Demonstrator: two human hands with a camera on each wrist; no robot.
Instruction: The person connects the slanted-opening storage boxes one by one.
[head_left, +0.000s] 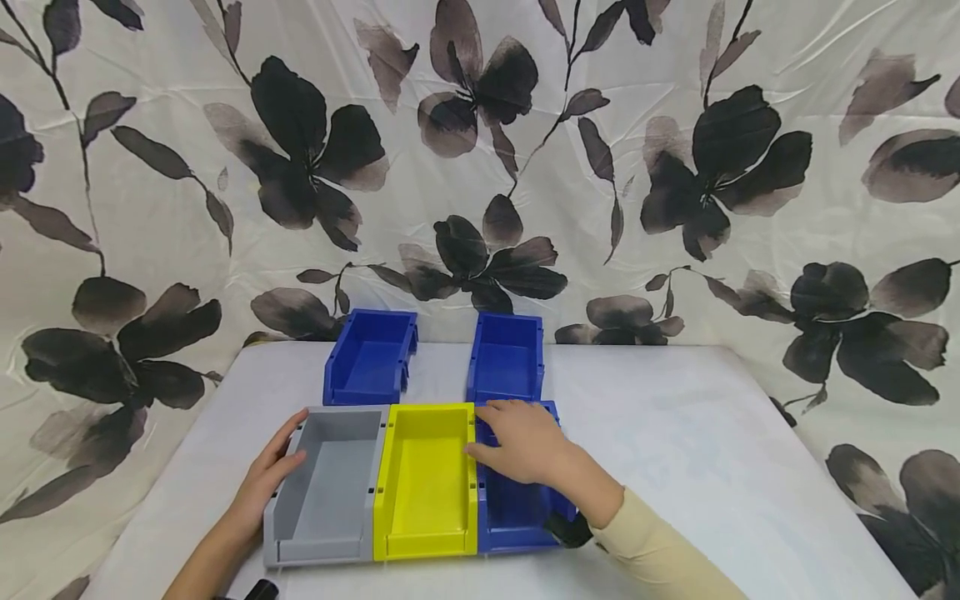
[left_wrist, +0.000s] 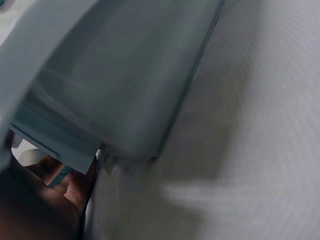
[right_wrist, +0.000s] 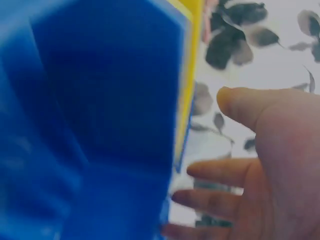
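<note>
Left hand (head_left: 258, 487), at 7 o'clock, lies flat and open against the outer wall of the grey bin (head_left: 326, 487); right hand (head_left: 525, 442), fingers relaxed, rests over the blue bin (head_left: 517, 508) beside the yellow bin (head_left: 427, 483); risk: uneven side pressure could skew the row.

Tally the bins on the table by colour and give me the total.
Blue bins: 3
Grey bin: 1
Yellow bin: 1
Total: 5
</note>
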